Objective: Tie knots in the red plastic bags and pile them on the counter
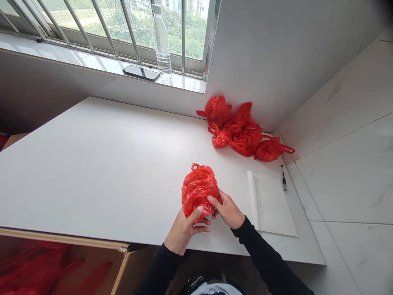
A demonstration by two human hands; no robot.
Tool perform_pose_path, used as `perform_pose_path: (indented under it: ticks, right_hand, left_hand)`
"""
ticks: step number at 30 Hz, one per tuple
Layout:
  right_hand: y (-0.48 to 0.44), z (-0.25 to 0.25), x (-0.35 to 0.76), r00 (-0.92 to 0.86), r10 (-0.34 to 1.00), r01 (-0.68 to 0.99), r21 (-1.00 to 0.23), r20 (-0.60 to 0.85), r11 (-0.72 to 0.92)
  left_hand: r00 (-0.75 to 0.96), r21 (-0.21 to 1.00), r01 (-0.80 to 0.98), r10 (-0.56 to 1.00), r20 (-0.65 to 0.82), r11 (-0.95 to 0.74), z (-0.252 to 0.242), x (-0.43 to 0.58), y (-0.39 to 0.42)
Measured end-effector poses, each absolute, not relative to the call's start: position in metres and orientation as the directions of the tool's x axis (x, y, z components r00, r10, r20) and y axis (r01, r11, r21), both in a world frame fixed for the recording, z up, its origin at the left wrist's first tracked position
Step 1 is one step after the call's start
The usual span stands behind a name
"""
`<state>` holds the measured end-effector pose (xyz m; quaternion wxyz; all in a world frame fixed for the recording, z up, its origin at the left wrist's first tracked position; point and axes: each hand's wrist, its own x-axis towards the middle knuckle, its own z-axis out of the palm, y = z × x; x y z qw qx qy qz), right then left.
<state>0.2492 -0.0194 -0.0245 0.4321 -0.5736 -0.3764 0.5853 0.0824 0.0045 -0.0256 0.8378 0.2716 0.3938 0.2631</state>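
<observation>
A crumpled red plastic bag [198, 188] sits on the white table [107, 172] near its front edge. My left hand [184, 229] grips the bag's lower side, thumb pressed on the plastic. From the right, my right hand [227, 209] pinches the same bag with its fingers closed on it. Both arms wear black sleeves.
A pile of knotted red plastic bags [242, 131] lies at the back right by the wall. A paper sheet [272, 205] and a pen [284, 180] lie to the right. A water bottle [161, 41] and phone [141, 72] rest on the windowsill. A cardboard box [61, 266] holding red bags stands below left.
</observation>
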Motion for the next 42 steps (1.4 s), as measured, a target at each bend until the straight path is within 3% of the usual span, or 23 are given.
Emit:
perform_pose_path:
  ticks: [2,6,11,14,16,18,20,25,31,35,38,42]
  right_hand:
    - [-0.019,-0.024,0.251,0.049,0.937,-0.055,-0.938,-0.345,-0.342]
    - [-0.019,-0.026,0.253,0.09,0.93,-0.039,-0.935,-0.356,-0.353]
    - [-0.018,-0.023,0.252,0.171,0.937,-0.036,-0.952,-0.305,-0.304]
    - [-0.016,-0.013,0.254,0.213,0.943,-0.021,-0.966,-0.255,-0.256]
    - [-0.015,-0.005,0.256,0.209,0.959,0.013,-0.98,-0.193,-0.2]
    - [-0.015,0.002,0.256,0.17,0.976,0.07,-0.987,-0.132,-0.146]
    - [-0.015,0.008,0.254,0.115,0.989,0.163,-0.98,-0.098,-0.116]
    - [-0.016,0.022,0.25,-0.042,0.997,0.432,-0.901,-0.058,-0.034]
    - [-0.027,0.025,0.256,0.06,0.99,0.484,-0.864,-0.13,-0.142]
    - [-0.034,0.01,0.251,0.016,0.997,0.578,-0.813,-0.075,-0.07]
    - [-0.037,-0.002,0.242,-0.011,0.996,0.598,-0.799,-0.091,-0.067]
    - [-0.044,-0.013,0.233,-0.017,0.99,0.596,-0.796,-0.142,-0.104]
  left_hand:
    - [0.557,0.673,-0.247,0.671,-0.49,0.697,-0.027,0.083,0.003]
    - [0.477,0.66,-0.193,0.658,-0.583,0.726,-0.045,0.086,0.003]
    - [0.497,0.679,0.064,0.567,-0.657,0.731,-0.043,0.082,0.005]
    - [0.566,0.779,0.295,0.556,-0.609,0.554,-0.026,0.065,0.019]
    - [0.497,0.835,0.363,0.672,-0.548,0.413,-0.014,0.052,0.036]
    - [0.364,0.872,0.334,0.805,-0.469,0.357,-0.005,0.046,0.054]
    - [0.304,0.891,0.223,0.84,-0.45,0.396,0.0,0.05,0.07]
    - [0.407,0.828,-0.086,0.778,-0.479,0.554,-0.008,0.078,0.089]
    - [0.165,0.853,-0.31,0.908,-0.385,0.419,-0.008,0.055,0.108]
    - [0.051,0.838,-0.386,0.916,-0.397,0.385,-0.01,0.023,0.12]
    - [0.071,0.803,-0.415,0.896,-0.439,0.427,-0.018,0.015,0.111]
    - [0.265,0.719,-0.346,0.798,-0.541,0.602,-0.028,0.027,0.071]
